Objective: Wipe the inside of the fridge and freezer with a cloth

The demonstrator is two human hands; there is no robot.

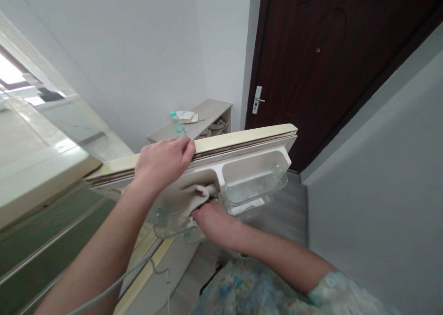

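Left hand (pixel 162 163): curled closed over the top edge of a refrigerator door (pixel 242 142), just ahead of the hands. Right hand (pixel 216 223): closed on a beige cloth (pixel 194 199), pressed against the door's inner liner; clear door bin (pixel 256 188) just beyond, cloth outside it

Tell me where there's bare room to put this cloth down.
Bare shelf top lies right of the papers and water bottle; bare gray floor lies between the clear door bin and the wall. It's crowded where the right hand grips the cloth.
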